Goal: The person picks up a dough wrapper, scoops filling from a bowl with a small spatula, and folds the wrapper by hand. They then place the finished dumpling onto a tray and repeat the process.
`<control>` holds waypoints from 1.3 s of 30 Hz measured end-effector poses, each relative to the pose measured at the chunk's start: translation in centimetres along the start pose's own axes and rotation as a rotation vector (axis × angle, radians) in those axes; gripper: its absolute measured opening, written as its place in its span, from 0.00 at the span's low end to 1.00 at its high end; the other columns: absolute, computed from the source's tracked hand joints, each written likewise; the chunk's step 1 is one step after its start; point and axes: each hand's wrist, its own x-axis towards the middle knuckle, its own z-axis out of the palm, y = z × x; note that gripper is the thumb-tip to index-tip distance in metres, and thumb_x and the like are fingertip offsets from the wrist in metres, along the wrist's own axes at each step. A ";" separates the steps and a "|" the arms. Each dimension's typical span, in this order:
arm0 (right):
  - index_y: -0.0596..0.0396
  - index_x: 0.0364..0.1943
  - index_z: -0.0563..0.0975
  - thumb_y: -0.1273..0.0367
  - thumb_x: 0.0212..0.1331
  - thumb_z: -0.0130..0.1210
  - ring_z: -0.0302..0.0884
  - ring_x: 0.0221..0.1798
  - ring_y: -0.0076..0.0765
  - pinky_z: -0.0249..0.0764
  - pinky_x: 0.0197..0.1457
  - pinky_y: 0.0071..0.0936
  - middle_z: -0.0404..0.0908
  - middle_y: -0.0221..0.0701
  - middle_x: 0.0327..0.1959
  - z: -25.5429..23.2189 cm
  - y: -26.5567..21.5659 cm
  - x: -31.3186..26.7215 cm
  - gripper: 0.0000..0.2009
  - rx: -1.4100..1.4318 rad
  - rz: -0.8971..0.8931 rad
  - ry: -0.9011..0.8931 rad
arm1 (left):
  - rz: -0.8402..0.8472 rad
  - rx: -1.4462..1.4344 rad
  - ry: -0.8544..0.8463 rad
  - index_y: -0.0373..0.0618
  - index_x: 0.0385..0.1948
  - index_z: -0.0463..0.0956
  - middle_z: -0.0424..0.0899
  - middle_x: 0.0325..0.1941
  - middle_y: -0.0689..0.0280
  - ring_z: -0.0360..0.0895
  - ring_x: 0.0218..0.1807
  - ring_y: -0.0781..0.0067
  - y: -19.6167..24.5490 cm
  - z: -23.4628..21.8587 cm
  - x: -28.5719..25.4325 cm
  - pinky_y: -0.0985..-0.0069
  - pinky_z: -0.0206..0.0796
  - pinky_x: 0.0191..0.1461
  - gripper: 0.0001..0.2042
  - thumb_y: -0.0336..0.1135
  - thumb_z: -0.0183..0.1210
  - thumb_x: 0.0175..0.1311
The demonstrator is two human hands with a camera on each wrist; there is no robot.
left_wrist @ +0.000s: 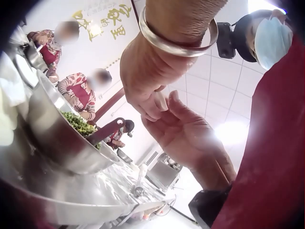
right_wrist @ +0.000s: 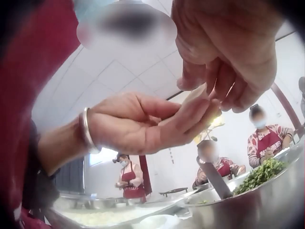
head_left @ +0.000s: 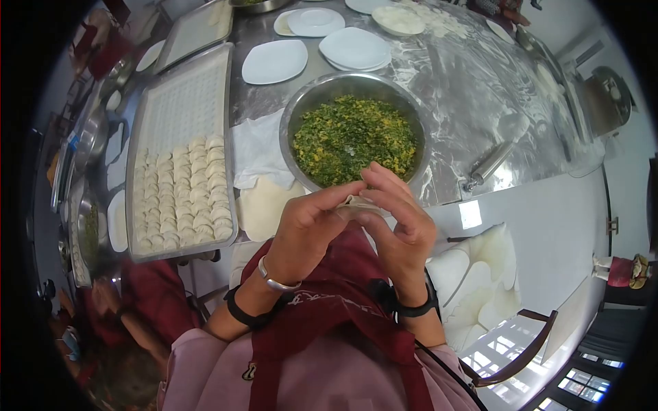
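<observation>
A small pale dough wrapper (head_left: 354,203) is held between both hands, at the near rim of a steel bowl (head_left: 286,147) of chopped green and yellow filling (head_left: 353,137). The left hand (head_left: 305,229), with a silver bangle, pinches its left side. The right hand (head_left: 401,226) pinches the other side with thumb and fingers. In the right wrist view the dough (right_wrist: 194,95) shows as a folded edge between the left hand (right_wrist: 138,123) and the right hand (right_wrist: 228,47). Fingers hide most of it, so its contents cannot be seen.
A tray (head_left: 232,137) with rows of dumplings (head_left: 184,195) lies at the left. Stacked wrappers (head_left: 264,209) and a white cloth (head_left: 259,151) sit beside the bowl. White plates (head_left: 274,61) stand behind; a metal-handled tool (head_left: 492,162) lies right. Other people work nearby.
</observation>
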 end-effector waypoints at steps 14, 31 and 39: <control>0.60 0.48 0.81 0.78 0.49 0.64 0.70 0.67 0.55 0.71 0.65 0.42 0.81 0.43 0.56 2.2 -0.6 0.9 0.18 -0.096 -0.110 -0.232 | 0.008 0.066 -0.034 0.33 0.62 0.69 0.82 0.50 0.61 0.77 0.52 0.77 0.4 -3.8 -1.0 0.78 0.71 0.56 0.21 0.22 0.51 0.66; 0.61 0.40 0.83 0.77 0.53 0.64 0.70 0.68 0.48 0.64 0.70 0.41 0.81 0.43 0.56 6.6 -2.8 -0.2 0.10 0.407 0.164 -0.092 | 0.180 -0.262 0.213 0.30 0.62 0.69 0.81 0.53 0.59 0.79 0.52 0.75 -1.7 -4.1 -4.5 0.77 0.72 0.56 0.21 0.30 0.58 0.69; 0.60 0.36 0.84 0.78 0.51 0.63 0.72 0.66 0.50 0.67 0.67 0.40 0.82 0.42 0.54 8.2 -3.7 -1.2 0.07 0.238 -0.006 -0.198 | 0.205 -0.082 0.295 0.32 0.63 0.68 0.82 0.52 0.61 0.78 0.51 0.78 -1.7 -4.7 -7.7 0.79 0.72 0.55 0.22 0.29 0.56 0.70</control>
